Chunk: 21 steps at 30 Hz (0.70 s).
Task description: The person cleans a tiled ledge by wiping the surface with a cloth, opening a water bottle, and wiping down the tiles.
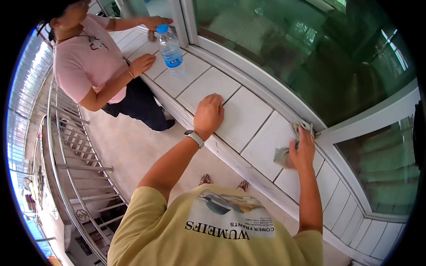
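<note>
My left hand (209,114), with a watch (194,138) at the wrist, rests on the white tiled sill (247,119), its fingers curled in and nothing seen in them. Over to the right, my right hand (303,148) presses a greyish cloth (282,157) against the sill beside the window frame. Part of the cloth shows past the fingertips, up against the frame's lower corner; the rest lies under the palm.
A clear water bottle (171,48) with a blue cap stands on the sill. Beyond it, a person in a pink shirt (95,57) reaches toward the window. A metal railing (84,177) runs along the left. Green-tinted glass (288,48) borders the sill.
</note>
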### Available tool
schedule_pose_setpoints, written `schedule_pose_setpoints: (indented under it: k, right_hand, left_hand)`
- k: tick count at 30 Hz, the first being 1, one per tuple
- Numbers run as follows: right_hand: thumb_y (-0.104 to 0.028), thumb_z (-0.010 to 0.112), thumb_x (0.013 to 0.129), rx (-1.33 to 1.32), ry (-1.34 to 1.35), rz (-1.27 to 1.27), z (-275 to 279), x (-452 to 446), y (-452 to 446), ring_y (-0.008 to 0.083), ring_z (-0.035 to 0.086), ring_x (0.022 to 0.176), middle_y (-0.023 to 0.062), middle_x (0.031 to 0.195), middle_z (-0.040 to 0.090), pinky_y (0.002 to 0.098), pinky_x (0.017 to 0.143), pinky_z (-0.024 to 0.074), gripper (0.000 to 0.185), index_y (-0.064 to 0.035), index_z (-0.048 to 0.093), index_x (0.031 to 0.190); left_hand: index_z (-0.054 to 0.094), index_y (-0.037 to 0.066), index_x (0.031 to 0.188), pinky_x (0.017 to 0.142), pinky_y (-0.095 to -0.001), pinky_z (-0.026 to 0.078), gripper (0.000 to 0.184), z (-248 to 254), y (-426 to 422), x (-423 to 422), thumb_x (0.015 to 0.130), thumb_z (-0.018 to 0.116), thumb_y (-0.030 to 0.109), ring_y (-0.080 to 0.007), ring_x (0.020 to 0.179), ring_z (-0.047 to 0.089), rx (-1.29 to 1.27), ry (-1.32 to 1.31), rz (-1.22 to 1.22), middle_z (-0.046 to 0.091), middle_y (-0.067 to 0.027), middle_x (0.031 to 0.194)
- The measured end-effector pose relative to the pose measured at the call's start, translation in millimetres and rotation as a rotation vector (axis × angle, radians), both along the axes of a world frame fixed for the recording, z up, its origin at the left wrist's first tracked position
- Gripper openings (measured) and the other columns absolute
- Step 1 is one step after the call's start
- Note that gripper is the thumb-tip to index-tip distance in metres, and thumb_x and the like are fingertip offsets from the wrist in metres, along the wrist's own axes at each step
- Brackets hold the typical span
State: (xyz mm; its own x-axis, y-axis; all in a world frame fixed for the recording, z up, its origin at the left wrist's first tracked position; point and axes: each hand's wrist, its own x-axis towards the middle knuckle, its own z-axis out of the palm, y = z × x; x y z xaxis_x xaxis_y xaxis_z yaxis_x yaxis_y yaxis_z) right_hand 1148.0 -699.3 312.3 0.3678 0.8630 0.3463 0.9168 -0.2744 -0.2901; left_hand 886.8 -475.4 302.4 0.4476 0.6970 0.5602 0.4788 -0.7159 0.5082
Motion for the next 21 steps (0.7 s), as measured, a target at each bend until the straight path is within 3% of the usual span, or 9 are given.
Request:
schedule_pose_setpoints:
  k: [5, 17, 21]
  right_hand:
    - [-0.01, 0.057, 0.082, 0.054, 0.013, 0.267, 1, -19, 49, 0.0404, 0.047, 0.122, 0.0241, 0.129, 0.052, 0.0443, 0.106, 0.0371, 0.05, 0.0055, 0.048, 0.128]
    - [-0.01, 0.054, 0.086, 0.062, -0.01, 0.621, 2, -68, 207, 0.0397, 0.044, 0.125, 0.0251, 0.129, 0.052, 0.0407, 0.109, 0.0335, 0.048, 0.0111, 0.046, 0.128]
    - [-0.007, 0.053, 0.081, 0.045, -0.02, 0.657, -4, -98, 279, 0.0389, 0.044, 0.124, 0.0247, 0.127, 0.053, 0.04, 0.108, 0.0347, 0.049, 0.0111, 0.047, 0.126]
  left_hand:
    - [0.061, 0.002, 0.092, 0.084, -0.0427, 0.047, 0.013, -3, 3, 2, 0.081, 0.056, 0.001, -0.0339, 0.096, 0.059, 0.009, -0.019, 0.019, 0.064, -0.0141, 0.101]
    - [0.061, 0.0, 0.092, 0.088, -0.0419, 0.048, 0.017, 1, 7, -5, 0.075, 0.061, 0.0, -0.0341, 0.101, 0.06, -0.042, -0.058, -0.012, 0.065, -0.0151, 0.101]
    - [0.061, 0.0, 0.092, 0.087, -0.0417, 0.048, 0.018, -3, 8, -5, 0.074, 0.061, 0.0, -0.0345, 0.101, 0.06, -0.031, -0.075, -0.012, 0.065, -0.0151, 0.101]
